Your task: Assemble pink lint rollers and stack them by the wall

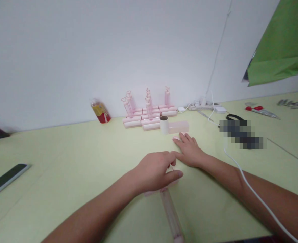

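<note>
My left hand [159,170] is closed over the head of a T-shaped pink lint roller on the table, fingers curled and thumb pointing right. The lint roller's clear pink handle [171,216] stretches toward me from under that hand. What the curled fingers pinch is mostly hidden. My right hand [189,150] lies open on the table just beyond, fingers stretched forward. Past its fingertips are a translucent pink cover [179,127] lying flat and an upright white paper roll [164,126] with a brown core.
Several pink lint rollers [151,126] with upright handles stand by the wall. A red and yellow packet [100,111] leans to their left. At right are a power strip [202,107], red-handled scissors [262,110] and a white cable [247,182] crossing my right arm. A phone [5,179] lies far left.
</note>
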Available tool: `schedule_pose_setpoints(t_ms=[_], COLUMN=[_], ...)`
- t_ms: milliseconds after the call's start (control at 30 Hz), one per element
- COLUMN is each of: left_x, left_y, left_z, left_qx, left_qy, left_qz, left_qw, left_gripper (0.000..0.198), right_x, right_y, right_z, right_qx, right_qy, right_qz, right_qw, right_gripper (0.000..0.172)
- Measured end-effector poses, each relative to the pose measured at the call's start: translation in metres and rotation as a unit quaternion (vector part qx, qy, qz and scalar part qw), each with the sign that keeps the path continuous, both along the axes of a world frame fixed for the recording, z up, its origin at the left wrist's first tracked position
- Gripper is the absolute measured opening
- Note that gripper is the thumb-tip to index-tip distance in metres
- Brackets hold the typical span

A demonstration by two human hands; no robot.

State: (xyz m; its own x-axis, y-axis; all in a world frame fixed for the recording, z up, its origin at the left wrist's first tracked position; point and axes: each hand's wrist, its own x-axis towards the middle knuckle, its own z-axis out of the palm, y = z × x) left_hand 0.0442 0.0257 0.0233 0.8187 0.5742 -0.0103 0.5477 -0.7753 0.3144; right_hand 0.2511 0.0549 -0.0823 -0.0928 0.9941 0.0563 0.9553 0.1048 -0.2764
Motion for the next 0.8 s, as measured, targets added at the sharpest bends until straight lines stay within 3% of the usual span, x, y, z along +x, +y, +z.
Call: schedule_pose_setpoints(t_ms=[133, 267, 400, 500, 600, 700, 800], left_x=[-0.025, -0.041, -0.049, -0.051, -0.051, -0.049, -0.049], left_y=[-0.007, 0.006, 0.024, 0.035, 0.04, 0.039, 0.036], left_z=[-0.012, -0.023, -0.032, -0.04, -0.047, -0.045, -0.035], left_qx=[-0.037, -0.136, -0.147, -0.118, -0.089, -0.09, -0.202], left_qy=[0.004, -0.008, -0.113, -0.227, -0.311, -0.356, -0.429], left_qz=[0.008, -0.005, 0.083, 0.182, 0.238, 0.254, 0.246], left_qw=[0.999, 0.991, 0.979, 0.949, 0.916, 0.895, 0.845], left_gripper=[0.035, 0.021, 0.028, 0.028, 0.027, 0.028, 0.027], right_x=[-0.003, -0.007, -0.015, -0.021, -0.025, -0.024, -0.02], right_y=[-0.003, -0.012, -0.028, -0.039, -0.042, -0.039, -0.034], right_z=[0.0, 0.008, 0.02, 0.026, 0.027, 0.027, 0.027], right_qx=[0.017, 0.104, 0.172, 0.081, -0.035, -0.036, -0.034], right_qy=[0.02, 0.079, 0.224, 0.347, 0.404, 0.4, 0.428], right_qz=[-0.004, 0.02, 0.057, 0.086, 0.093, 0.08, 0.076], right_qw=[1.0, 0.991, 0.958, 0.931, 0.909, 0.912, 0.9], right_gripper=[0.071, 0.061, 0.05, 0.045, 0.038, 0.034, 0.039])
